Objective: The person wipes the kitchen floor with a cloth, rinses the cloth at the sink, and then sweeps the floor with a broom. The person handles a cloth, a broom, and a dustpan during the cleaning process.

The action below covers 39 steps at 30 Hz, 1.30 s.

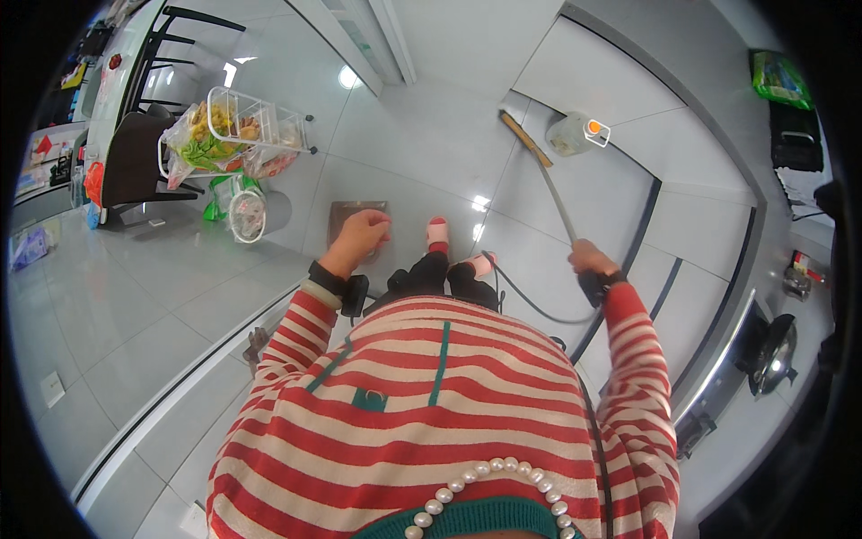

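My right hand (pixel 592 261) grips the grey handle of a long-handled broom or mop (pixel 557 202). Its narrow tan head (pixel 525 139) rests on the tiled floor, close to a clear plastic jug (pixel 569 135) with an orange cap. My left hand (pixel 357 241) is in the air with its fingers curled in and nothing seen in them. Below it, partly hidden by the hand, lies a flat brown square object (pixel 357 210) on the floor. A grey cord (pixel 539 310) loops between my legs and my right forearm.
White cabinets (pixel 599 74) and a grey counter (pixel 724 87) run along the right; a lidded pan (pixel 773 357) stands there. On the left are a white wire rack (pixel 269 138) with bagged produce, a lined waste bin (pixel 248 215) and a dark chair (pixel 138 158). A floor track (pixel 195 384) crosses at lower left.
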### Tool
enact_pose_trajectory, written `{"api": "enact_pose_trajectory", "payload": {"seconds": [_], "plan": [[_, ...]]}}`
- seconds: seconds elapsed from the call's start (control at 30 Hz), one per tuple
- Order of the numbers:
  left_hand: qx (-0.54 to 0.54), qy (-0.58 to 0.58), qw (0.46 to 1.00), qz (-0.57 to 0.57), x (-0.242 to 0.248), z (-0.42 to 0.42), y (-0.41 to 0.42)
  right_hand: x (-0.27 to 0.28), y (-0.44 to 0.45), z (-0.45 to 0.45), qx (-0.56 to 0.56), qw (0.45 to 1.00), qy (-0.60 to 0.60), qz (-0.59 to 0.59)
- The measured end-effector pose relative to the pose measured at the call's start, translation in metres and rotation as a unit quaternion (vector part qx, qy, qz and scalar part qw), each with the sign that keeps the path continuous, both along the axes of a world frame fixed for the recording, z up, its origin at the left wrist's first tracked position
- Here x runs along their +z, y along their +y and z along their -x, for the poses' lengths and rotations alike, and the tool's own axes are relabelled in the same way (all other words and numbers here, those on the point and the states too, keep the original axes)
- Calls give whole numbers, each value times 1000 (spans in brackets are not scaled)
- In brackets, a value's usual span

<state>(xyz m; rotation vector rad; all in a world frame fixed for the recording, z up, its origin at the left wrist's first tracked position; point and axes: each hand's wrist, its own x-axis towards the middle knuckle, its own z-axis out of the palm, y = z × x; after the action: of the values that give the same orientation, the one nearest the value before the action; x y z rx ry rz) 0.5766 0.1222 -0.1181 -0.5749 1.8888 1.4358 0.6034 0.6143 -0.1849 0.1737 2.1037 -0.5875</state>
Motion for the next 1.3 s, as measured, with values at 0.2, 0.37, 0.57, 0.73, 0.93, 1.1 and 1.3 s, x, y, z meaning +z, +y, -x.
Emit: {"api": "enact_pose_trajectory", "payload": {"seconds": [0.2,0.37,0.57,0.73,0.93,1.1,1.3], "plan": [[-10,-1,1000,7,3,10,-8,-71,-67,-85,439,896,-55,34],[-39,-25,999,13,-8,23,-2,-12,-60,-124,64,988,-136,35],[-79,-24,996,-39,-25,42,19,86,-22,-172,-285,934,-213,45],[-122,-44,991,-23,-23,46,24,88,-15,-246,-430,881,-195,-13],[-162,-44,986,16,-10,49,28,15,6,-260,-298,944,-60,126],[-182,-46,982,19,-2,53,36,-16,-33,-242,-46,992,-3,114],[-226,-27,973,36,3,52,54,1,-89,-219,225,966,-26,124]]}}
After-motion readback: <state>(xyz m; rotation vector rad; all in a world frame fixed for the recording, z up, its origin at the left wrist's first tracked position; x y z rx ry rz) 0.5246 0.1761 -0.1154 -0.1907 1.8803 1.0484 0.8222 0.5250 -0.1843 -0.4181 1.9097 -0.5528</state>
